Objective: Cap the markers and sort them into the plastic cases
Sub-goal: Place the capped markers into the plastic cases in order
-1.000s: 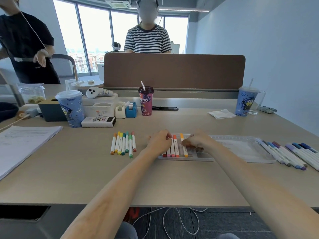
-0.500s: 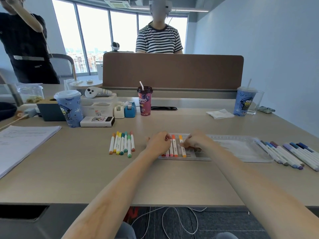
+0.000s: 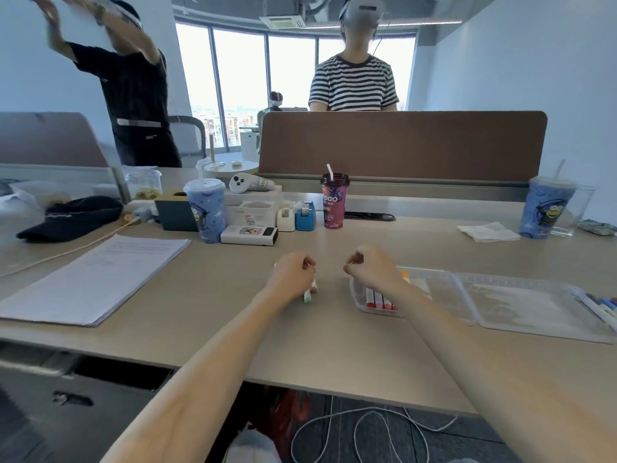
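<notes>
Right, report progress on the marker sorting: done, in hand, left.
Done: red and orange markers lie in the clear case. In hand: the left hand grips a bundle of markers; the right hand is curled, contents unclear. Left: that bundle and the blue and purple markers at far right.

Purple cup (image 3: 334,208) with straw: white letters "eco" readable on side, rest of word turned out of sight; smaller print beneath too small to read; paper stack (image 3: 100,272): printed lines, blurred, illegible; white box (image 3: 248,234) before blue cup (image 3: 205,212): picture label, no readable words; white organiser (image 3: 253,212): small red tag, illegible; black cap (image 3: 71,217): pale lettering, illegible; 2 blue cups: cartoon print only.
</notes>
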Demonstrator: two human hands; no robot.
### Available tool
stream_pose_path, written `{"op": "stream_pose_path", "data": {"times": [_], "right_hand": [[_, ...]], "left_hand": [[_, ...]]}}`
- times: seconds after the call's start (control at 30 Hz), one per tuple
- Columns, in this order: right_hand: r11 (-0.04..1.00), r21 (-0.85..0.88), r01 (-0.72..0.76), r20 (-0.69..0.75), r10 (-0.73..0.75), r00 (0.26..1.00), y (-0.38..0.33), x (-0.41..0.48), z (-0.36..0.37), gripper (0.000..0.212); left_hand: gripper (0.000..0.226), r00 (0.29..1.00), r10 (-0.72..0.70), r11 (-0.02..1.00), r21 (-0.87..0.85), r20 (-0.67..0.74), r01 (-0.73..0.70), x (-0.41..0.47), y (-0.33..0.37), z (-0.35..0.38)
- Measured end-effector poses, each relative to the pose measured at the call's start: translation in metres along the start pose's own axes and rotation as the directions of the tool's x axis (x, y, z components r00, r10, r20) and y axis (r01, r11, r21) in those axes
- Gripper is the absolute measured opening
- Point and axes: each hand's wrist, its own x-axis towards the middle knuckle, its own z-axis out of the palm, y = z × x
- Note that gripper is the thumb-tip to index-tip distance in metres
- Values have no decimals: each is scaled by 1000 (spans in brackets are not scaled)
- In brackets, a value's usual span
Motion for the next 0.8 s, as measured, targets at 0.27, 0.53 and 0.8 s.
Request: {"op": "stream_pose_path", "data": {"times": [0.27, 0.53, 0.8], "right_hand": [[997, 72, 32, 49, -35, 998, -25, 2, 43, 10], [995, -68, 74, 57, -71, 996, -32, 4, 64, 12], [994, -105, 37, 118, -25, 993, -34, 10, 60, 5]], "left_hand": [[21, 996, -89, 992, 86, -29, 91, 4, -41, -27], [19, 994, -110, 975, 195, 9, 106, 14, -50, -23], [12, 990, -137, 961, 246, 17, 129, 20, -56, -25]]}}
